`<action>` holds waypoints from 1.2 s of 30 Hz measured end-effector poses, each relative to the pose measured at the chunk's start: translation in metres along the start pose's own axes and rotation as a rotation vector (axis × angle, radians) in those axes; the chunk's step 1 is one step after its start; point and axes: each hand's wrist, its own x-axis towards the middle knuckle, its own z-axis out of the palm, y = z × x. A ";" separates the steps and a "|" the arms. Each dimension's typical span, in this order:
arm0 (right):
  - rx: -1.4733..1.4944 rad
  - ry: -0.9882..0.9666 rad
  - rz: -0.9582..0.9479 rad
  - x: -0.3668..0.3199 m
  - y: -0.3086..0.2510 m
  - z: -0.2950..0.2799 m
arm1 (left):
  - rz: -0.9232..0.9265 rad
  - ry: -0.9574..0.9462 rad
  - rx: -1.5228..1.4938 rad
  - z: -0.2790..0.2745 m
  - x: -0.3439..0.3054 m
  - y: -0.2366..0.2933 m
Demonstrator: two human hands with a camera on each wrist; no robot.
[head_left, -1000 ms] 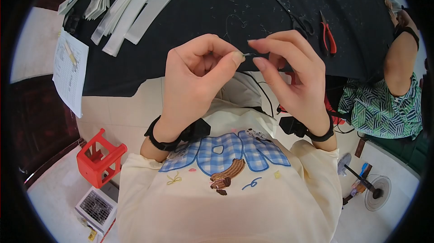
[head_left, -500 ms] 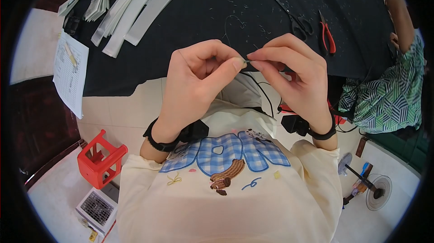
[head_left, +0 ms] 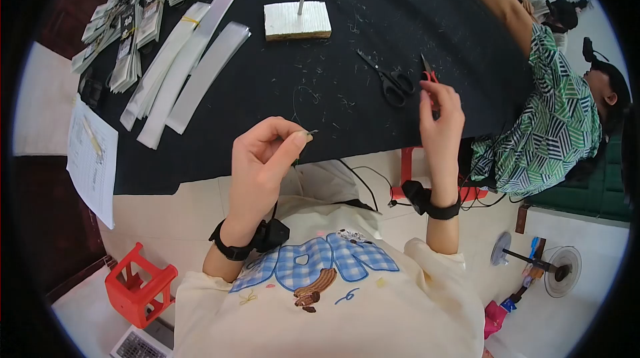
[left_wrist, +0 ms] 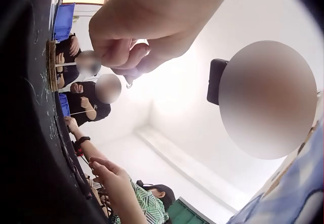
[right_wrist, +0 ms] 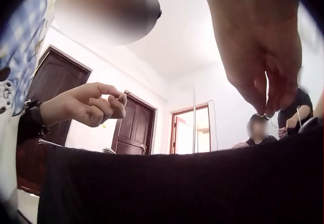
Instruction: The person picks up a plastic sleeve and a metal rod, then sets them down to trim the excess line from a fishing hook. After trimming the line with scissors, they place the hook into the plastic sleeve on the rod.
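Note:
Between thumb and forefinger my left hand (head_left: 261, 161) pinches a small, thin green piece (head_left: 313, 132) at the table's near edge. Only its tip shows past the fingertips, so its kind cannot be told. In the left wrist view a tiny glinting end (left_wrist: 129, 84) pokes out below the fingers. My right hand (head_left: 443, 121) is at the red-handled pliers (head_left: 429, 77), overlapping their handles, its fingers loosely bent. The right wrist view shows those fingers pointing down, with a gap between them. Black scissors (head_left: 393, 86) lie just left of the pliers.
Flat clear plastic sleeves (head_left: 207, 81) and bundled printed cards (head_left: 127, 51) lie at the left. A white-topped block (head_left: 293, 21) with an upright rod stands at the back. Thread scraps dot the black tablecloth (head_left: 267, 78). Another person in a patterned shirt (head_left: 553, 118) sits at right.
Half a second ago both hands met at the small green piece. My right hand has since gone right to the pliers, while my left still pinches the piece. The head view has shifted.

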 end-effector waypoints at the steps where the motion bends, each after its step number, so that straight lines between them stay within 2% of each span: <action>1: -0.084 -0.003 -0.116 0.001 0.004 0.006 | -0.033 0.004 -0.008 0.001 0.003 -0.002; 5: -0.204 0.023 -0.178 0.001 0.016 0.014 | -0.076 -0.027 0.004 0.003 0.012 -0.005; 7: -0.386 0.043 0.001 0.003 0.027 0.012 | -0.078 -0.023 -0.010 0.002 0.017 -0.005; 9: -0.398 0.029 0.031 0.001 0.028 0.014 | -0.063 -0.052 0.006 0.001 0.020 -0.004; 12: -0.237 0.208 -0.192 0.000 -0.011 0.013 | -0.002 -0.043 -0.022 0.003 0.024 -0.001; 13: -0.227 0.203 -0.197 -0.003 -0.029 0.012 | 0.000 -0.031 -0.018 0.001 0.025 0.001; 15: 0.239 -0.028 -0.159 -0.013 -0.058 0.012 | -0.042 -0.084 -0.054 -0.002 0.026 0.007; 17: 0.617 -0.226 -0.012 -0.017 -0.073 0.019 | -0.029 -0.072 -0.058 0.001 0.024 0.010; 18: 0.659 -0.275 0.005 -0.017 -0.078 0.019 | -0.016 -0.059 -0.067 0.002 0.024 0.011; 19: 0.663 -0.278 0.007 -0.014 -0.079 0.020 | -0.019 -0.055 -0.064 0.002 0.023 0.012; 21: 0.475 -0.112 -0.123 -0.009 -0.077 0.022 | 0.008 -0.074 -0.091 0.001 0.020 0.013; 23: 0.487 -0.121 -0.073 -0.009 -0.076 0.020 | -0.019 -0.091 -0.121 -0.003 0.021 0.011; 26: 0.729 -0.305 0.066 -0.019 -0.085 0.013 | -0.045 -0.127 -0.180 -0.004 0.022 0.009; 29: 0.740 -0.255 -0.090 -0.027 -0.100 0.011 | -0.056 -0.155 -0.212 -0.003 0.021 0.009; 31: 0.775 -0.223 -0.089 -0.027 -0.109 0.010 | -0.063 -0.171 -0.213 -0.001 0.019 0.010; 33: 0.719 -0.234 -0.173 -0.021 -0.110 0.013 | -0.027 -0.175 -0.207 0.002 0.018 0.011; 36: 0.717 -0.225 -0.160 -0.020 -0.108 0.017 | -0.041 -0.191 -0.227 -0.001 0.015 0.011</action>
